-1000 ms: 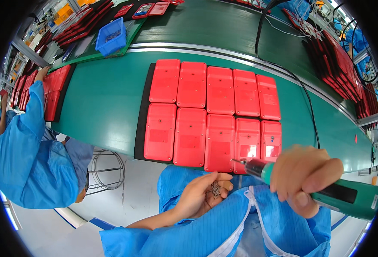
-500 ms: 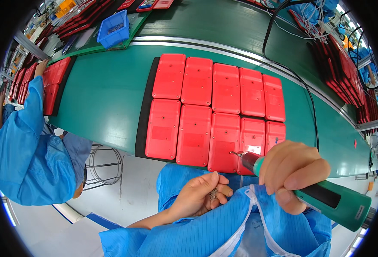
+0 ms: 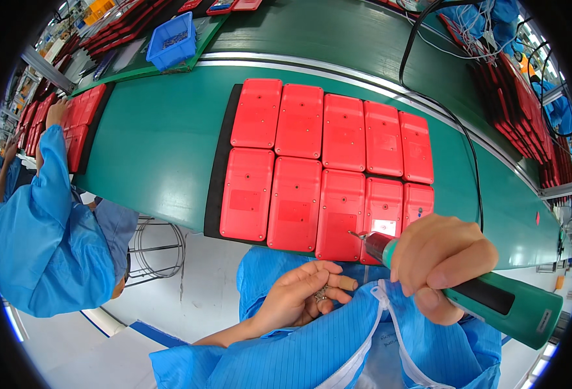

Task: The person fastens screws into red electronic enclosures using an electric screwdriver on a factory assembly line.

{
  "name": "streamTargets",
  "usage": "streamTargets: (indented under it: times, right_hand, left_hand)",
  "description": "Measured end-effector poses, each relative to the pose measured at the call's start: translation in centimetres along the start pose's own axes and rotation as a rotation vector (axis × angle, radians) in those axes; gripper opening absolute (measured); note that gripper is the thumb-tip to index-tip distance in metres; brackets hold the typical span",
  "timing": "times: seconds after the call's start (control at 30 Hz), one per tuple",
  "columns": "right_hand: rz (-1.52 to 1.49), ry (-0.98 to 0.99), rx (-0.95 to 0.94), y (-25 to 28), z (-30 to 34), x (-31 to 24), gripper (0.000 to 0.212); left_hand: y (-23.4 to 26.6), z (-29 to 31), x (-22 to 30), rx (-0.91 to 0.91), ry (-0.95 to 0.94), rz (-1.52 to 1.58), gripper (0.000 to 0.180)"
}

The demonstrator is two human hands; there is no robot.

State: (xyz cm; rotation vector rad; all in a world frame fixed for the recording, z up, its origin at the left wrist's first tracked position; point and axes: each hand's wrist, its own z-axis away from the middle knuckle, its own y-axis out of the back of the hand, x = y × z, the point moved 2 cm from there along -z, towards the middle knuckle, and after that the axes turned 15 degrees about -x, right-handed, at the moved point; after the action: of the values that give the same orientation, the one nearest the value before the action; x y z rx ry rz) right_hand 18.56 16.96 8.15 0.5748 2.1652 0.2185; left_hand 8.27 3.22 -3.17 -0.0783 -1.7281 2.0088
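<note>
My right hand (image 3: 443, 266) is wrapped around a green electric screwdriver (image 3: 506, 301). Its thin bit points left over a red plastic case (image 3: 339, 217) in the near row; whether the tip touches the case, I cannot tell. Close to my body, my left hand (image 3: 299, 295) is palm up with curled fingers, cupping several small metal screws (image 3: 321, 294). One of its fingertips has a tan cover. Several red cases lie face down in two rows on a black tray (image 3: 216, 201), with small screw holes in their backs.
The tray rests on a green workbench (image 3: 150, 149). A blue bin (image 3: 172, 43) of small parts stands at the back left. A black cable (image 3: 458, 120) runs down the right side. Stacked red cases (image 3: 510, 113) stand far right. A co-worker in blue (image 3: 46, 240) sits at left.
My left hand's fingers have loosened and shifted a little, showing the tan fingertip cover. The screwdriver has barely moved. At left, the co-worker's arm has moved.
</note>
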Motion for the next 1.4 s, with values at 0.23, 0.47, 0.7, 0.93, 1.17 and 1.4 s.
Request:
streamTargets:
  times: [0.23, 0.47, 0.7, 0.93, 1.17, 1.4]
  right_hand:
    - [-0.12, -0.122, 0.238, -0.2, -0.3, 0.6, 0.025]
    - [-0.23, -0.095, 0.177, 0.1, -0.6, 1.6, 0.019]
    - [-0.194, -0.169, 0.186, -0.1, -0.3, 1.4, 0.014]
    - [-0.267, -0.394, 0.256, -0.3, 0.0, 0.6, 0.012]
    - [-0.045, -0.435, -0.18, 0.3, -2.7, -0.3, 0.019]
    - [-0.128, -0.135, -0.237, 0.6, -3.1, 1.6, 0.019]
  left_hand:
    - [0.2, 0.9, 0.3, -0.073, 0.026, -0.225, 0.029]
    - [-0.1, 0.8, 1.3, -0.029, -0.062, -0.294, 0.035]
    - [-0.9, 1.6, 1.8, 0.038, -0.102, -0.193, 0.03]
    - [-0.4, 1.8, 1.1, 0.049, -0.229, -0.129, 0.018]
    - [-0.3, 1.9, 1.3, 0.056, -0.177, -0.158, 0.026]
    - [0.5, 0.4, 0.9, 0.14, -0.02, -0.308, 0.032]
